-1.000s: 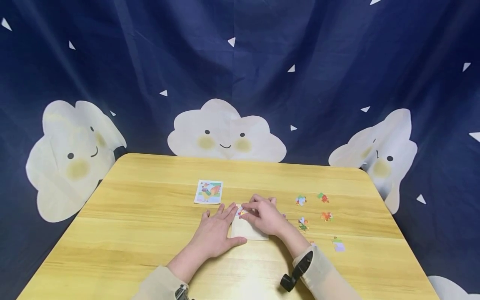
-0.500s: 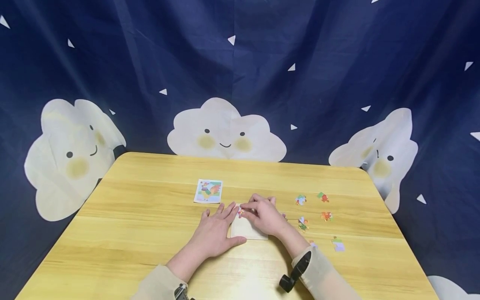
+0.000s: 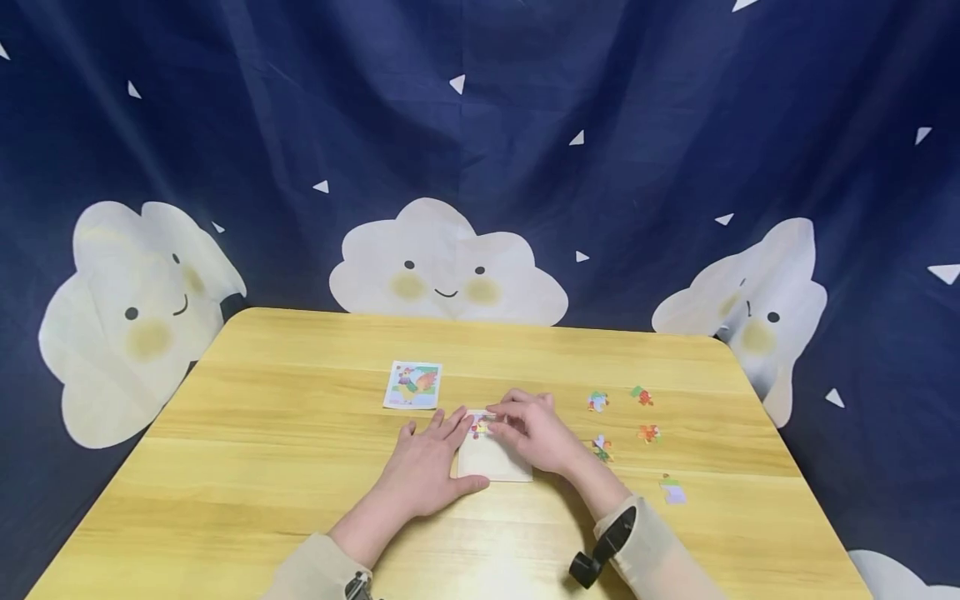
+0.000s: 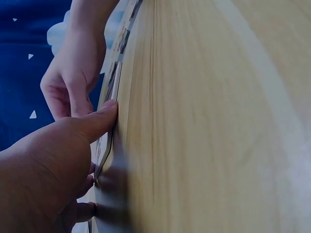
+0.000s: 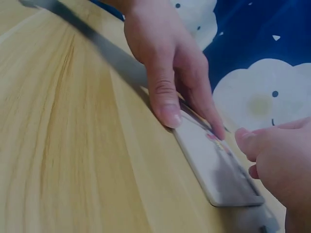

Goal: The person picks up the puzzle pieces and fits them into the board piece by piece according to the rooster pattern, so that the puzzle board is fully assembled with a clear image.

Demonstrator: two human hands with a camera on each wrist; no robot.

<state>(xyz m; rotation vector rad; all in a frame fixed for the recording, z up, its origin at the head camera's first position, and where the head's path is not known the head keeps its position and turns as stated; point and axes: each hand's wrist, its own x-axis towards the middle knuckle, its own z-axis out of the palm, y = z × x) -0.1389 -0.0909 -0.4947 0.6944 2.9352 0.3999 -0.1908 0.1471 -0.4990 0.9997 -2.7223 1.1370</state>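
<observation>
Moved since half a second ago: right hand (image 3: 542, 433), fingertips now a bit right of the coloured pieces (image 3: 477, 428), more print showing. Those lie at the far left of a flat, pale, round-cornered board (image 3: 495, 463) between both hands. Wood-grain table (image 3: 285, 467) underneath. Beyond the left hand (image 3: 426, 467) I have a square card (image 3: 413, 385) printed with a bird; right of the right hand, a scatter of knobbly loose pieces (image 3: 649, 433). Right hand blocks my view of the board's far right corner. Navy curtain (image 3: 517, 100) with pale clouds behind. Left hand: fingers straight and spread, thumb and forefinger touching the board's left side. Right: thumb and forefinger bent, narrow gap; can't tell if they pinch a piece.
</observation>
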